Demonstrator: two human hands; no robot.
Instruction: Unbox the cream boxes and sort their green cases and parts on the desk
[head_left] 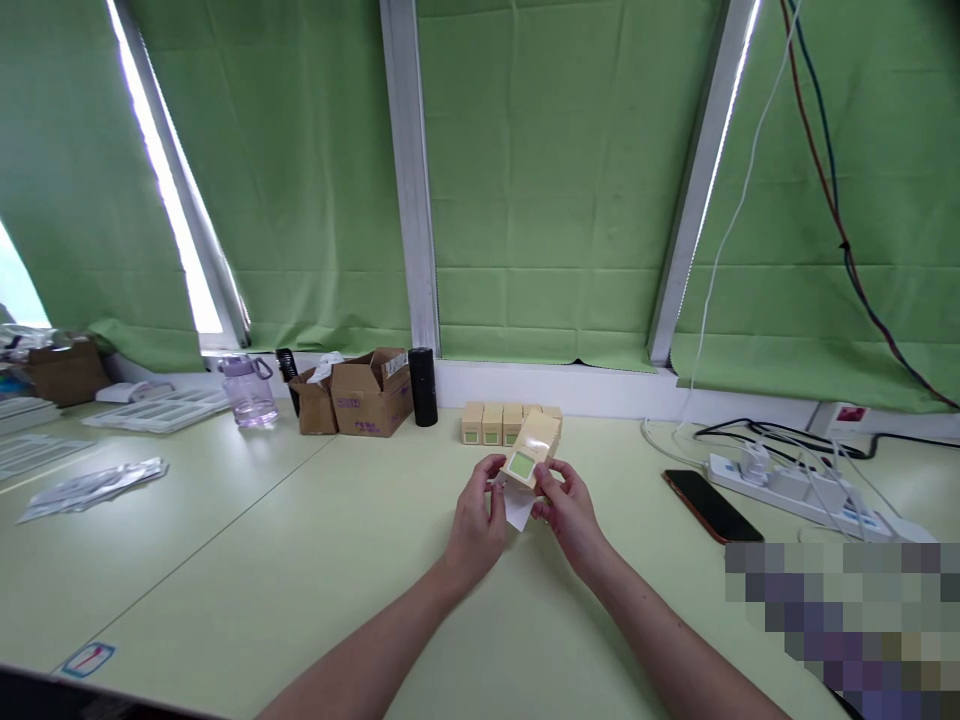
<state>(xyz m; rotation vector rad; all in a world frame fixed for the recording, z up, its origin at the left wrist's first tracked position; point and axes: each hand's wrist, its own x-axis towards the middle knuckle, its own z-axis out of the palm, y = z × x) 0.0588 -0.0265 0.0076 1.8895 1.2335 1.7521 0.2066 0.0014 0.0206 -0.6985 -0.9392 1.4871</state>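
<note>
One box [532, 450] grasped by left grip [480, 518], right grip [571, 512]; one white paper [517, 507] beneath.

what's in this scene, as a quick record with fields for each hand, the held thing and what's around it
left hand: at the held box's lower left; exact grip unclear
right hand: gripping the held box
held box: small, tan, tilted, green square on it
white paper: below the held box, between the hands
behind: row of small tan boxes
left side: cardboard boxes, black cylinder, purple bottle
right side: phone, power strip
</note>
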